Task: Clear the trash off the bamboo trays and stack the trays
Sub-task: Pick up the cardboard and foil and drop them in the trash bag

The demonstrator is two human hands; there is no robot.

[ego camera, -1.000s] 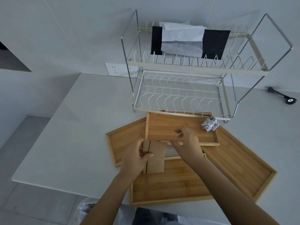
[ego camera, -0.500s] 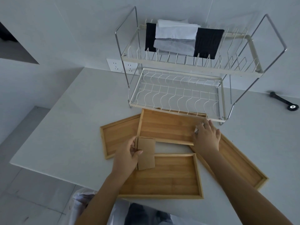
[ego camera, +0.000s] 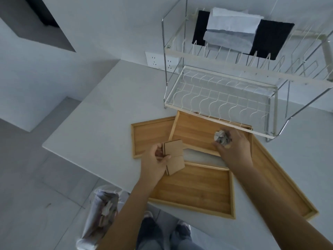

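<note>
Gripping a crumpled paper ball (ego camera: 222, 138) in curled fingers, the right hand (ego camera: 234, 148) hangs over the far bamboo tray (ego camera: 194, 131), likely so the wad can go to the bag-lined trash bin (ego camera: 101, 213) on the floor by the counter (ego camera: 108, 123). The left hand (ego camera: 156, 161) pinches folded cardboard pieces (ego camera: 174, 156), thumb on top, over the gap between the near tray (ego camera: 194, 190) and the left tray (ego camera: 149, 132), probably bundling trash for one trip. A long tray (ego camera: 281, 186) lies to the right, under the far one. The wire dish rack (ego camera: 219, 94) overhangs the far tray's back edge and could hinder lifting it.
</note>
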